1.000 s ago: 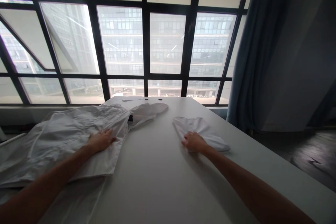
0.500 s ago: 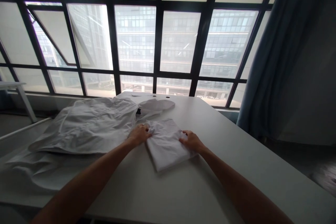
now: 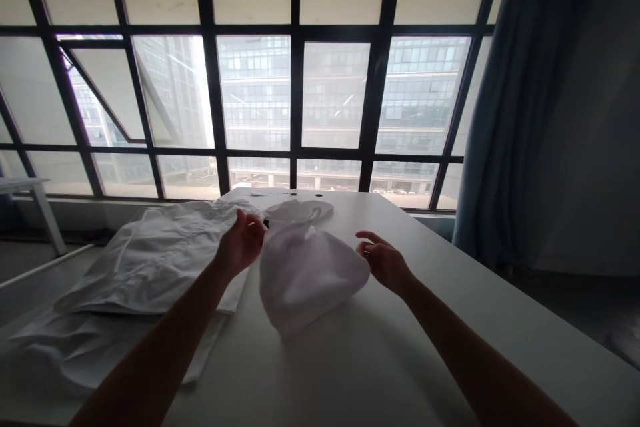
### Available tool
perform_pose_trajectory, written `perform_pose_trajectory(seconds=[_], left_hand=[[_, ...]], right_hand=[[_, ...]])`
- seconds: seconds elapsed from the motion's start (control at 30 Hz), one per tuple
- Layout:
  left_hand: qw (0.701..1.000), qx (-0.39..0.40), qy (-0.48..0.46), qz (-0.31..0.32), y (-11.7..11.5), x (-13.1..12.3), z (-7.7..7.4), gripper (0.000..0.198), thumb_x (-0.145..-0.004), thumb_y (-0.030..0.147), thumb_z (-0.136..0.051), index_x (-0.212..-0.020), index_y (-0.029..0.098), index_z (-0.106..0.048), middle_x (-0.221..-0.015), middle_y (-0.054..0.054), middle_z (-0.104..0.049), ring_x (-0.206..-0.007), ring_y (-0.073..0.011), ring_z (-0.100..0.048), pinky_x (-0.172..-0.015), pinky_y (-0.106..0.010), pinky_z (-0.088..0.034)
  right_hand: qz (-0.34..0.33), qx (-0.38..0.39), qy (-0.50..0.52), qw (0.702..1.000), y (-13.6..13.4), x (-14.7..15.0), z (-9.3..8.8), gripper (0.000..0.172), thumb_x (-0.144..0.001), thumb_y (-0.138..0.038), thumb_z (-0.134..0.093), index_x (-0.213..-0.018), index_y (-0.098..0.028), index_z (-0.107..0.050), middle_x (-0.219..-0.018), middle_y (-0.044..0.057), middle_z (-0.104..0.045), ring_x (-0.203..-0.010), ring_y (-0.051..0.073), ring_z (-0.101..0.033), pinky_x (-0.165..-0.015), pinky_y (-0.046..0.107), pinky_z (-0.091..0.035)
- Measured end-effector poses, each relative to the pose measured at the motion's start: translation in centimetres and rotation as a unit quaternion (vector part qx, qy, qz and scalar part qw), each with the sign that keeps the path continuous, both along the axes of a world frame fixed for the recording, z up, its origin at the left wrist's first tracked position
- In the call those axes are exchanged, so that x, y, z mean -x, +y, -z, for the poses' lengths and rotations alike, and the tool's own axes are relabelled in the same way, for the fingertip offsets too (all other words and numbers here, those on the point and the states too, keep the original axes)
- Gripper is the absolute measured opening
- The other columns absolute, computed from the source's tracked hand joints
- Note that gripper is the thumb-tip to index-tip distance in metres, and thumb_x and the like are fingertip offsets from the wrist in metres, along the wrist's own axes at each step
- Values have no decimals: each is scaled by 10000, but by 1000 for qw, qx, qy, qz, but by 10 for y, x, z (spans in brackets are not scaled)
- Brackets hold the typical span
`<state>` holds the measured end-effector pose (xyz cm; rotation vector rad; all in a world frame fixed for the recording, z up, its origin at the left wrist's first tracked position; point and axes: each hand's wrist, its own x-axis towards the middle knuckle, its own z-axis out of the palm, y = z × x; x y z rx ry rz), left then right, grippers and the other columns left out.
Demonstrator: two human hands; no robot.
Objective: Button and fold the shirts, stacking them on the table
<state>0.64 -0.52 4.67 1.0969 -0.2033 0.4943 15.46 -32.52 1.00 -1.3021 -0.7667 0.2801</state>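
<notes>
A folded white cloth [image 3: 313, 273] bulges up like a loose bundle above the table, its outline soft from motion. A thin cord-like loop shows near its top. My left hand [image 3: 243, 241] is beside the cloth's left edge, fingers bent and apart. On the other side, my right hand [image 3: 387, 263] is at the cloth's right edge, its index finger stretched out and its other fingers curled. Both hands' fingertips are very close to the cloth or touching it; no pulled point of fabric shows at either.
A larger white garment [image 3: 165, 250] lies spread on the left of the white table [image 3: 430, 320]. Another flat white piece [image 3: 310, 209] is behind the bundle. A window wall [image 3: 256, 90] stands beyond, with a dark blue curtain [image 3: 505, 133] at right and another white table [image 3: 37, 197] at far left.
The folded cloth has risen from lying flat and now bulges upward. Both my hands have moved apart and lifted off the table. My view has tilted slightly up.
</notes>
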Motion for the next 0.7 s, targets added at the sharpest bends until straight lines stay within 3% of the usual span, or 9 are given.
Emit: perform_pose_trajectory(seconds=[0.07, 0.13, 0.17, 0.27, 0.37, 0.43, 0.53, 0.63, 0.7], left_hand=[[998, -65, 10, -21, 2, 7, 0, 512, -889, 671, -622, -821, 165, -658, -793, -73, -726, -739, -231, -712, -721, -353, -580], [976, -212, 38, -34, -1, 6, 11, 546, -871, 692, -628, -822, 152, -689, -864, -106, -750, -772, -245, -722, -745, -369, -578], [951, -303, 53, -41, -5, 4, 20, 552, -864, 692, -634, -827, 146, -707, -884, -119, -754, -784, -251, -723, -754, -371, -574], [831, -553, 54, -37, -24, -4, 50, 474, -871, 606, -676, -987, 153, -757, -1014, -141, -760, -942, -282, -716, -867, -399, -557], [738, -675, 6, 4, -47, -9, 72, 523, -836, 449, -775, -1292, 210, -684, -1328, -147, -670, -1236, -312, -619, -1067, -440, -469], [706, -708, -6, 26, -59, -9, 75, 533, -811, 372, -805, -1310, 231, -678, -1311, -136, -680, -1242, -313, -617, -1083, -435, -452], [700, -713, 7, 34, -58, -9, 66, 387, -804, 256, -785, -1188, 236, -739, -1127, -96, -747, -1067, -271, -687, -967, -358, -497], [717, -694, 19, 69, -31, -3, 47, 162, -811, 278, -770, -945, 187, -777, -970, -72, -743, -872, -204, -676, -803, -276, -491], [747, -659, 52, 68, -4, 7, 35, 261, -794, 419, -791, -796, 161, -748, -857, -48, -708, -753, -169, -628, -698, -250, -464]], right_hand=[[-46, 45, 28, 998, -10, -1, -1, 502, -754, -565, -640, -1060, -170, -602, -736, 36, -598, -624, 218, -611, -576, 316, -508], [-46, 119, 4, 992, -12, -4, 7, 560, -784, -671, -653, -989, -151, -628, -729, 45, -609, -596, 213, -625, -555, 300, -500], [-41, 160, -27, 986, -10, -6, 13, 588, -782, -701, -674, -956, -140, -641, -742, 57, -622, -604, 214, -639, -548, 284, -492], [-45, 254, -144, 956, 2, -5, 32, 574, -799, -669, -714, -937, -112, -696, -853, 110, -672, -650, 216, -663, -538, 253, -473], [-58, 256, -265, 928, 17, 7, 46, 430, -871, -498, -680, -1077, -127, -754, -1117, 137, -674, -701, 193, -656, -595, 269, -507], [-73, 248, -332, 907, 26, 18, 51, 375, -868, -330, -678, -1198, -166, -748, -1245, 117, -641, -835, 207, -659, -707, 278, -534], [-89, 262, -387, 879, 38, 30, 52, 433, -837, -141, -658, -1261, -191, -727, -1194, 91, -657, -958, 218, -636, -830, 278, -515], [-69, 290, -417, 859, 37, 24, 43, 327, -803, -16, -579, -1018, -163, -777, -995, 64, -678, -853, 183, -626, -785, 243, -483], [-44, 317, -419, 850, 26, 12, 32, 294, -767, 32, -549, -867, -150, -757, -915, 46, -673, -796, 165, -617, -739, 219, -463]])
